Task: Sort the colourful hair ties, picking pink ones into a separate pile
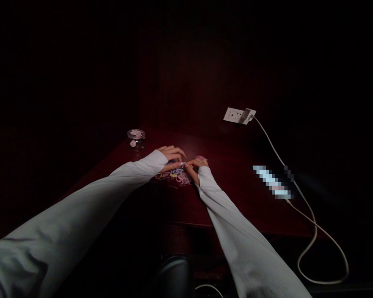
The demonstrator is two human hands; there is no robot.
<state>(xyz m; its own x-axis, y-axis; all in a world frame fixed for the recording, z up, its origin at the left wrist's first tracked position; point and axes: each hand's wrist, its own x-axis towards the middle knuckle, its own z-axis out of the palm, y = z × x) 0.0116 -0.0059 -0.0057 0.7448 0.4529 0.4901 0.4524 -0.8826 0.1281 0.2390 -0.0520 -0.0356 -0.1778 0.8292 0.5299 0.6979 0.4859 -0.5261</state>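
A loose heap of small coloured hair ties (178,178), mostly pink, purple and yellow, lies on the dark red table. Over its left side my left hand (172,155) reaches in, thumb and forefinger pinched and the other fingers stretched forward. My right hand (195,167) meets it from the right, thumb and forefinger closed at the same spot. A tiny pale thing shows between the fingertips, too small and dim to name. A pink bunch of hair ties (201,157) shows just behind my right hand; whether it is held or lying there I cannot tell.
Back left stands a clear round container (136,139) with pink and white pieces. A lit phone (272,182), blurred, lies on the right, its white cable (311,211) looping from a charger (248,116) in the wall socket (233,115). The surroundings are very dark.
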